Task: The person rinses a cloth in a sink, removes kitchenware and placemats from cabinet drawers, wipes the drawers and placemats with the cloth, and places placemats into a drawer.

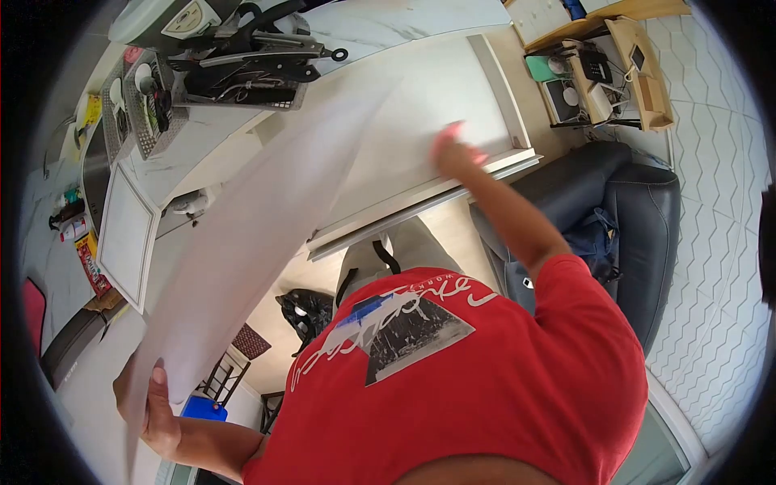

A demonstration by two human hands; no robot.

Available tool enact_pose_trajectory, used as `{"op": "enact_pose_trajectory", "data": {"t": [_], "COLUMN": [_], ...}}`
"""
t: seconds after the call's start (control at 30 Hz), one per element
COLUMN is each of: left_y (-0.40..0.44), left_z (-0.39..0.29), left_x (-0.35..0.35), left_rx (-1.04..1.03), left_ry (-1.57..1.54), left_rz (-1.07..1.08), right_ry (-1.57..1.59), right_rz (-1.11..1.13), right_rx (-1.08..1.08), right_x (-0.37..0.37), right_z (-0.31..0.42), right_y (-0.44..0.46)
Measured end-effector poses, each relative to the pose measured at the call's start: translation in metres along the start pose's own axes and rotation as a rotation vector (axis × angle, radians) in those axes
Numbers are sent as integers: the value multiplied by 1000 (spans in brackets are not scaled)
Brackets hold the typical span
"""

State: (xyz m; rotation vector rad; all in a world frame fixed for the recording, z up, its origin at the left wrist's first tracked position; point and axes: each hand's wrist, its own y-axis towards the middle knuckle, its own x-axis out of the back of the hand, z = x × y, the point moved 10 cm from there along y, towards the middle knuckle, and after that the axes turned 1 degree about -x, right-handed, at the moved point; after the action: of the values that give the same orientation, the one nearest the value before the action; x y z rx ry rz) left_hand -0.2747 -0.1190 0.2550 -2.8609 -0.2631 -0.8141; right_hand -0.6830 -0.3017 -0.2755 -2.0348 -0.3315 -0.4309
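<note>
My left hand (158, 408) grips the lower end of a large, translucent white plastic sheet (242, 218), thumb on the near side. The sheet rises in a curved, slanting strip, and its far end reaches over the pulled-out white drawer (453, 81). Over the drawer's front right part is my right hand (457, 158), smeared by motion. A pink cloth-like piece (447, 136) shows at its fingers, too blurred to make out fully. The drawer's inside looks white and flat, and its front edge is near my waist.
Baskets of black-handled kitchen tools (250, 69) and cutlery (153, 105) stand on the marble-patterned counter (380, 23). At left a white cabinet door (129, 234) hangs open. A black leather sofa (638, 234) and a wooden shelf (594, 77) stand at right.
</note>
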Motion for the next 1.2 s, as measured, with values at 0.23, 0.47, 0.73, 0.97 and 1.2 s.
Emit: {"op": "enact_pose_trajectory", "data": {"t": [0.23, 0.47, 0.73, 0.97, 1.2], "left_y": [47, 40, 81, 94, 126], "left_z": [-48, 43, 160, 196, 260], "left_x": [-187, -347, -413, -395, -345], "left_rx": [-100, -432, -311, -171, 72], "left_ry": [277, 699, 823, 757, 791], "left_rz": [460, 781, 531, 552, 313], "right_ry": [1313, 1851, 2796, 2844, 1202], "right_rz": [-187, -177, -461, -120, -919], "right_rx": [112, -578, -352, -14, -230], "right_x": [87, -46, -1, 80, 178], "right_z": [39, -152, -141, -99, -66], "right_y": [-19, -126, -132, -72, -57]}}
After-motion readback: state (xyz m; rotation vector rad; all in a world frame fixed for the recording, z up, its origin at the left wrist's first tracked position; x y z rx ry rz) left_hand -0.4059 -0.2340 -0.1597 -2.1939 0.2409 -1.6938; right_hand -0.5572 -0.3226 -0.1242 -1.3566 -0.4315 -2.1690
